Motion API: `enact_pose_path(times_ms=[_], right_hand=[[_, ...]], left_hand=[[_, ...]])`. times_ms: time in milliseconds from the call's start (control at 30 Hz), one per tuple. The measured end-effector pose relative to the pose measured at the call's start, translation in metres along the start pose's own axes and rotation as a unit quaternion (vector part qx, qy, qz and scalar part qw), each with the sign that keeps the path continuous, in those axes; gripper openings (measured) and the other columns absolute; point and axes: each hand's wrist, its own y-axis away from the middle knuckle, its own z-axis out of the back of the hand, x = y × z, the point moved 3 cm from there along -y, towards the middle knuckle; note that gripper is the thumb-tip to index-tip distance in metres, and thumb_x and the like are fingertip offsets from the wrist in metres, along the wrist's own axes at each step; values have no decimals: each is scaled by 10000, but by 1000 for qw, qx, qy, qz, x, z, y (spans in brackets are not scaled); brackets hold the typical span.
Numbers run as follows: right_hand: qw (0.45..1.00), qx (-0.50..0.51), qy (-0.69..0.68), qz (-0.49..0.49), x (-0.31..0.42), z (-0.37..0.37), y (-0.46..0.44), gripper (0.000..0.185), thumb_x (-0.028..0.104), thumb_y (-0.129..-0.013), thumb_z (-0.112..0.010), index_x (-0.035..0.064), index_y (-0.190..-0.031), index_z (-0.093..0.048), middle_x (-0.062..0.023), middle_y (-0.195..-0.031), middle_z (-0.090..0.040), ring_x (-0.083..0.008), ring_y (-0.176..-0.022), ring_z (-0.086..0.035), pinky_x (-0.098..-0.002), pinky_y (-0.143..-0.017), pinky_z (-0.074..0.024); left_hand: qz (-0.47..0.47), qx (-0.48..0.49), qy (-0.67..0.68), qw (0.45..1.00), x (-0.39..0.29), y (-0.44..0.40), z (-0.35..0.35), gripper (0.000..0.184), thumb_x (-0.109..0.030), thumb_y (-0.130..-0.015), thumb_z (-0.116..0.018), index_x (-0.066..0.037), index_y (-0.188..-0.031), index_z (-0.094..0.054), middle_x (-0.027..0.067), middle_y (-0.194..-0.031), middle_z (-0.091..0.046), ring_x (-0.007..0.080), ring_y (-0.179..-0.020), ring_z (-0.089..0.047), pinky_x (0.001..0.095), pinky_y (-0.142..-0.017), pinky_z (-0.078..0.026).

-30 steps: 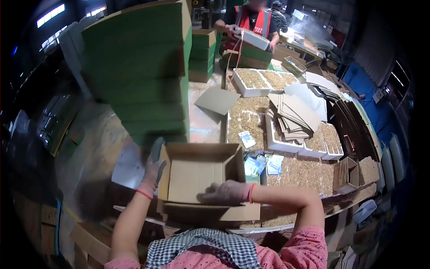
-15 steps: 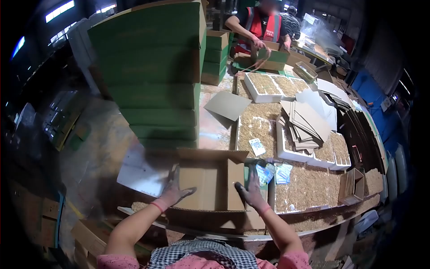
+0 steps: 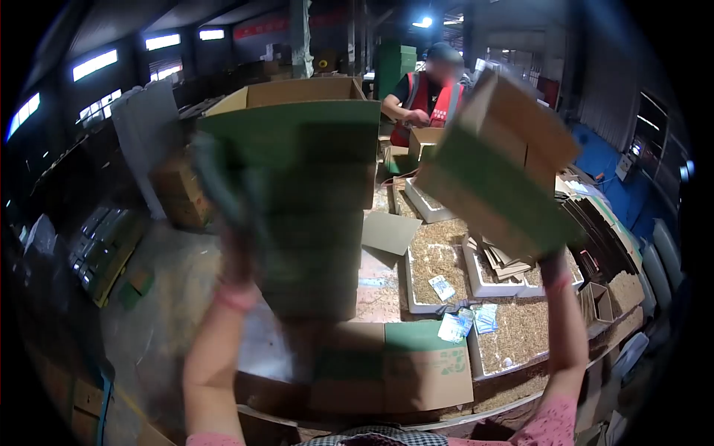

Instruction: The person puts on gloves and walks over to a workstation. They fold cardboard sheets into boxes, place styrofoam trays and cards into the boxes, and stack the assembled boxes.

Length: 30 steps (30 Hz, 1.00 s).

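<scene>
My right hand (image 3: 554, 266) holds up an open green-and-brown cardboard box (image 3: 491, 186), tilted in the air on the right. Most of that hand's fingers are hidden behind the box. Raised on the left, my left hand (image 3: 234, 201) is smeared by motion, so its fingers do not show clearly. It is beside a tall stack of green boxes (image 3: 320, 201); whether it touches them I cannot tell. In front of me on the worktop is a flat green-and-brown carton (image 3: 424, 364).
Blue-and-white packets (image 3: 465, 323) lie beside wood-shaving-like panels (image 3: 520, 342). White trays (image 3: 483, 279) bear cardboard sheets (image 3: 498, 256). A grey board (image 3: 390, 232) lies near the stack. Across the table, a person in a red vest (image 3: 424, 100) handles a box.
The open box has gone from the worktop up into the air on the right with my right hand. My left hand has let go and risen beside the stack. The flat carton is uncovered.
</scene>
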Motion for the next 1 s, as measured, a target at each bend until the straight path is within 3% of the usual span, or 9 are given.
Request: enact_pose_path(times_ms=[33,100,333,467,533,600,700,833,1000], right_hand=[[999,38,-20,10,21,-19,-29,449,245,-907,-576,5,-1279,-502,-131,-1228,-563,-223,-1075,-572,-382,-967,-453],[992,114,-54,2,47,-60,-82,451,273,-912,-564,4,-1270,-506,-136,-1223,-569,-234,-1068,-580,-391,-958,-463],[945,251,-87,-191,31,-234,-146,465,378,-942,-509,14,-1231,-529,-133,-1166,-602,-242,-985,-627,-410,-881,-517],[883,407,-155,-172,-5,-304,-167,423,370,-972,-474,42,-1233,-535,-90,-1094,-623,-179,-898,-643,-306,-767,-552],[886,401,-123,-197,1,-312,-149,423,363,-975,-470,41,-1244,-525,-92,-1118,-619,-174,-884,-648,-312,-773,-551],[929,325,-76,-160,-9,-305,-137,517,449,-943,-476,59,-1282,-492,-103,-1170,-593,-189,-943,-629,-333,-798,-545],[996,55,-32,-55,-54,-252,-149,807,718,-833,-451,125,-1377,-400,-114,-1281,-521,-245,-1131,-544,-432,-931,-479],[929,100,-330,-138,-129,-291,-101,481,403,-996,-404,88,-1359,-416,-65,-1285,-526,-173,-1125,-546,-362,-934,-472],[976,179,80,92,-129,-291,-76,476,377,-1002,-399,50,-1348,-415,-53,-1239,-541,-142,-1062,-551,-297,-820,-512]], left_hand=[[157,-117,380,904,46,-33,34,428,-149,-918,-529,-3,-1315,-467,161,-1188,-598,267,-992,-615,351,-881,-485],[45,-14,68,997,111,-75,67,465,-270,-933,-538,16,-1295,-477,123,-1266,-506,230,-1117,-518,328,-962,-409],[98,31,296,950,147,-81,50,436,-233,-982,-453,32,-1327,-424,125,-1306,-500,206,-1150,-509,327,-964,-410],[-5,-21,-62,998,161,-78,57,457,-160,-976,-443,-8,-1396,-349,128,-1438,-384,227,-1313,-390,337,-1068,-324],[-61,-3,-188,980,175,-75,54,482,-166,-984,-417,-19,-1429,-305,129,-1478,-335,233,-1353,-344,340,-1101,-289],[77,-10,541,837,196,-59,49,489,-205,-1000,-372,-26,-1447,-284,108,-1513,-273,226,-1370,-310,335,-1139,-227],[20,-67,414,907,175,-38,52,508,-256,-1024,-295,-41,-1475,-199,88,-1529,-241,204,-1396,-244,330,-1153,-174],[84,-120,430,891,267,19,6,531,-250,-1025,-306,-54,-1491,-146,77,-1547,-191,197,-1421,-169,333,-1163,-157],[250,-213,376,866,206,26,18,511,-228,-1026,-313,-58,-1488,-172,70,-1527,-245,200,-1386,-258,323,-1146,-204]])
